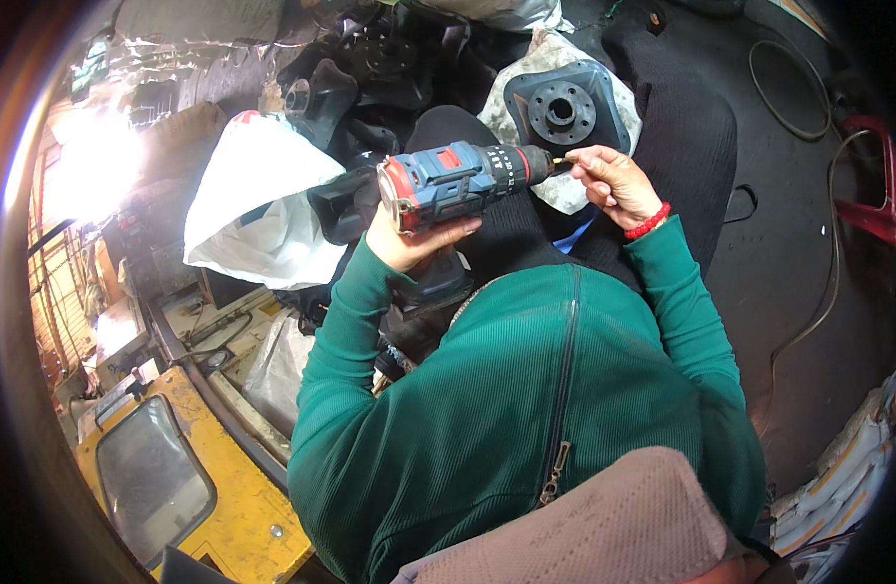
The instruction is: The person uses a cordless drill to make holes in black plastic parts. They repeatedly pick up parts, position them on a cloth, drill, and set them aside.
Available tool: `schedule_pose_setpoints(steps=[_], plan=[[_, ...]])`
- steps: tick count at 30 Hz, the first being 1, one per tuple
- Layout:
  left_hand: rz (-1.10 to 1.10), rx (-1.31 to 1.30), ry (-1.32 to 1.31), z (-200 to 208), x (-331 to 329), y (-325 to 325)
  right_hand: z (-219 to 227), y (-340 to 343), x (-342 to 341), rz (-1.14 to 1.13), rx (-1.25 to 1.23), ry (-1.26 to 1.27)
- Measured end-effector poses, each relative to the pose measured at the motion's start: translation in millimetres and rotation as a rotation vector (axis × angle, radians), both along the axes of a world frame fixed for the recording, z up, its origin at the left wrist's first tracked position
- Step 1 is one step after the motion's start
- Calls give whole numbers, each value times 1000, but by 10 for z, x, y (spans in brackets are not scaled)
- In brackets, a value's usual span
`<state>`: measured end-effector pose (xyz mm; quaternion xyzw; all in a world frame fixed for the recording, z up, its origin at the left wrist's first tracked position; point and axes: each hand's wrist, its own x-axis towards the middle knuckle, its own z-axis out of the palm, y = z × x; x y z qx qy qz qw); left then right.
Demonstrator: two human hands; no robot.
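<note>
My left hand (416, 239) is wrapped round the handle of a blue and red cordless drill (458, 175), which lies level with its black chuck turned to the right. A thin yellowish bit (561, 161) sticks out of the chuck. The fingertips of my right hand (613, 185) pinch together at the end of that bit; what else they may hold is too small to make out. Just beyond, a dark flanged part (573, 105) with a ring of holes round a central bore rests on a pale stained cloth (511, 83) over my leg.
Several dark moulded parts (322, 102) lie heaped at the far left, beside a white plastic bag (253, 209). A yellow machine panel with a window (244, 516) stands at the lower left. On the right are a loose cable (829, 248) and a red frame (891, 185).
</note>
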<state>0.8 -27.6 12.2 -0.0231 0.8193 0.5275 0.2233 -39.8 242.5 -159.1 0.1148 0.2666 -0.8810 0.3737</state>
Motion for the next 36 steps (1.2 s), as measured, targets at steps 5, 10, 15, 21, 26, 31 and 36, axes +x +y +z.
schedule_pose_setpoints(steps=[5,10,15,21,26,31,36], plan=[[4,5,-105,73,-33,43,1,-2,8,3,-49,-10],[-77,-43,-27,37,-56,28,57,-13,3,24,-46,-13],[-555,-443,650,27,-165,116,34,-15,-12,117,0,-31],[-499,-395,430,-7,-158,105,64,-19,-44,168,-30,-56],[-312,-409,393,-9,-271,8,-137,3,17,-178,311,-104],[-85,-436,144,-127,-547,-78,-398,-70,-225,-419,597,-170],[-243,-588,143,-221,-801,-39,-553,-181,-447,-304,925,-36]])
